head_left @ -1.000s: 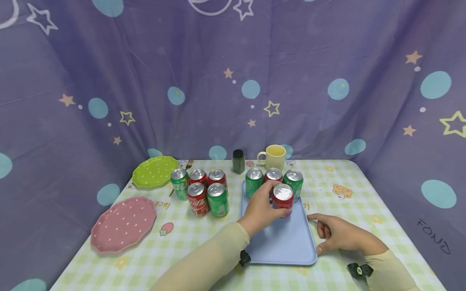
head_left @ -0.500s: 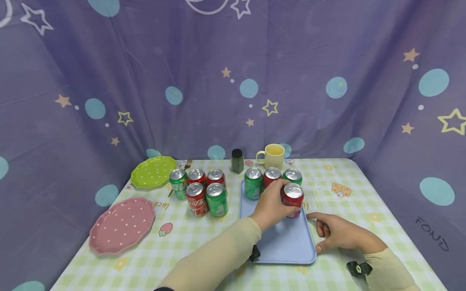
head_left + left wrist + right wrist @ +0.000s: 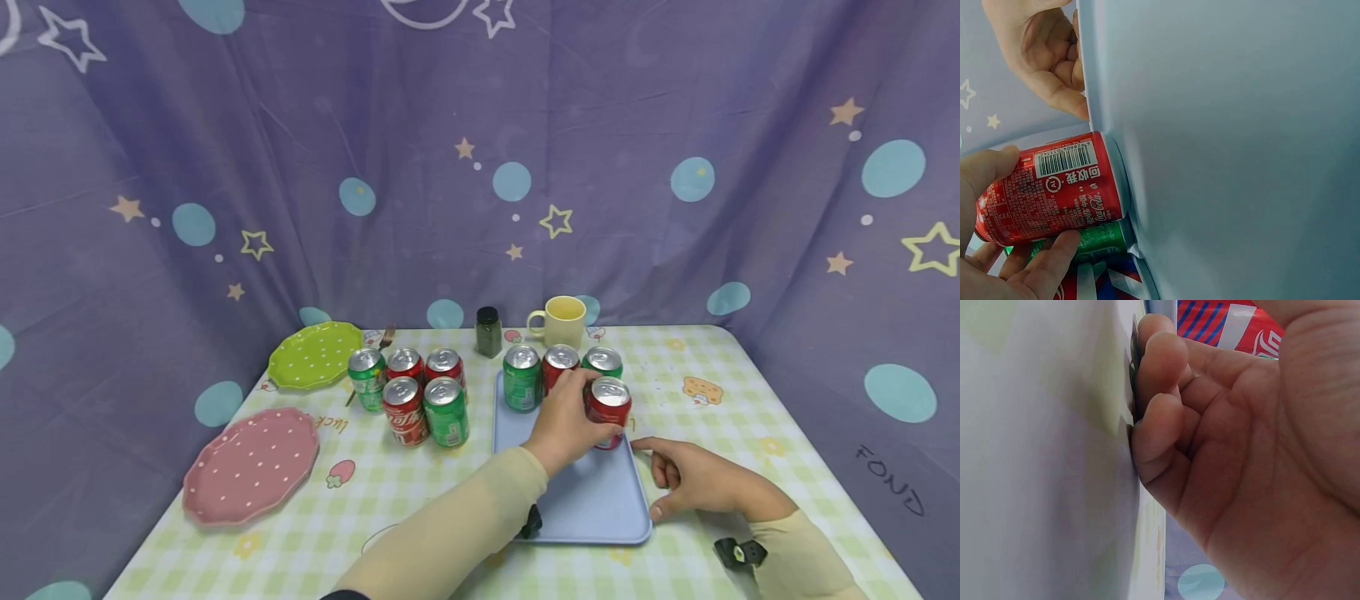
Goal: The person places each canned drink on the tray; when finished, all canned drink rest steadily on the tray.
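Observation:
My left hand [image 3: 572, 419] grips a red cola can [image 3: 609, 403] between thumb and fingers. The can stands upright at the right side of the blue tray [image 3: 592, 508], and its base meets the tray in the left wrist view. Directly behind it in that view are a green can [image 3: 1102, 240] and another red can [image 3: 1116, 280]. Along the tray's back stand a green can [image 3: 522, 379], a red can [image 3: 560, 360] and a green can [image 3: 602, 362]. My right hand [image 3: 701, 479] rests beside the tray, index fingertip and thumb at its right edge, the other fingers loosely curled.
Left of the tray stand several red and green cans [image 3: 406, 412]. Farther left lie a pink dotted plate [image 3: 251, 467] and a green dotted plate [image 3: 315, 356]. A fork [image 3: 387, 337], a dark-capped jar [image 3: 489, 333] and a yellow mug [image 3: 564, 321] are at the back.
My left hand has moved the red can rightward over the tray, toward its right edge, and still holds it. The right hand stays at the tray's edge.

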The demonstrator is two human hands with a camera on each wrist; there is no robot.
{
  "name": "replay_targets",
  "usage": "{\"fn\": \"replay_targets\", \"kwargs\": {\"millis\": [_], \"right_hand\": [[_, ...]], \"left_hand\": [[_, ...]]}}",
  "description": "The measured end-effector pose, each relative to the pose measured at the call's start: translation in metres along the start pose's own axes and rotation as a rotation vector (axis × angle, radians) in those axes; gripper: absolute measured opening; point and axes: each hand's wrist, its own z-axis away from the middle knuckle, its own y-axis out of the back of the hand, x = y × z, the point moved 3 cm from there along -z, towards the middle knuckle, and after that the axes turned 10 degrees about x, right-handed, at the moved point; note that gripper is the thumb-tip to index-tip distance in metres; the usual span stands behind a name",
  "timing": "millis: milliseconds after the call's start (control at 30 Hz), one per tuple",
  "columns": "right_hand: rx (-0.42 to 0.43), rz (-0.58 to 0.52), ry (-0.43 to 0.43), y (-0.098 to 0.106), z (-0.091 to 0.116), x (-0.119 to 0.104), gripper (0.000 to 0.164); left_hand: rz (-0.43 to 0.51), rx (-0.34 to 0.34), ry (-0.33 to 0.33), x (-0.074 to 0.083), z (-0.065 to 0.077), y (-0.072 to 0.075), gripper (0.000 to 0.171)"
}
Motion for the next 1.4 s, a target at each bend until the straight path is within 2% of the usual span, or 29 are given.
{"fn": "replay_targets", "kwargs": {"millis": [300,433,533,633,767,900,1100,1200,1400], "right_hand": [[-0.003,-0.016,0.001,0.0,0.0,0.0,0.097],[-0.004,-0.017,-0.008,-0.001,0.0,0.001,0.097],[-0.004,-0.022,-0.022,-0.001,0.0,0.001,0.098],[-0.002,-0.019,-0.037,-0.002,-0.001,0.001,0.098],[0.002,-0.009,-0.044,-0.003,-0.001,-0.001,0.097],[0.003,-0.005,-0.038,-0.001,0.0,-0.001,0.097],[-0.002,-0.007,-0.041,-0.001,0.0,0.001,0.096],[-0.003,-0.011,-0.041,-0.001,0.0,0.001,0.094],[-0.001,-0.009,-0.041,-0.002,-0.001,0.001,0.094]], "left_hand": [[-0.028,0.005,-0.017,0.001,0.0,0.0,0.077],[-0.029,-0.016,-0.032,0.001,0.001,0.009,0.08],[0.018,-0.028,-0.046,0.001,0.003,0.022,0.081],[0.074,-0.03,-0.058,0.0,0.005,0.041,0.078],[0.122,0.008,-0.104,-0.006,0.014,0.075,0.072],[0.141,0.075,-0.177,-0.014,0.022,0.11,0.062],[0.161,0.215,-0.265,-0.032,0.033,0.159,0.056],[0.178,0.278,-0.261,-0.045,0.04,0.18,0.056],[0.15,0.397,-0.176,-0.085,0.05,0.209,0.056]]}}
